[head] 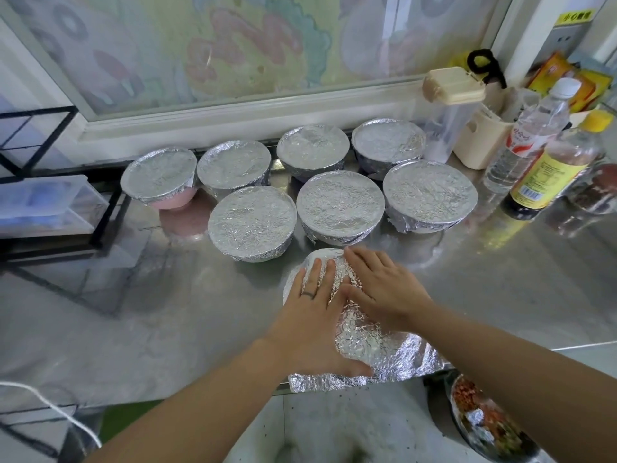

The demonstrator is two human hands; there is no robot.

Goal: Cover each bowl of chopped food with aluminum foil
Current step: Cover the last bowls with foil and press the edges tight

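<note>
A sheet of crinkled aluminum foil [364, 349] lies draped over a bowl at the front edge of the steel counter [167, 312]; the bowl itself is hidden under it. My left hand [314, 312] presses flat on the foil's left side, fingers straight, a ring on one finger. My right hand [384, 289] presses flat on the foil's right side, fingers spread. Behind them stand several foil-covered bowls in two rows, among them a pink one [160, 180] at far left and one [340, 205] just beyond my fingertips.
Bottles [547, 162] and a cream-lidded container [450, 105] crowd the back right. A black wire rack with a clear plastic box [50, 202] stands at left. Below the counter edge at lower right sits a dark bowl of chopped food [484, 426]. A window runs along the back.
</note>
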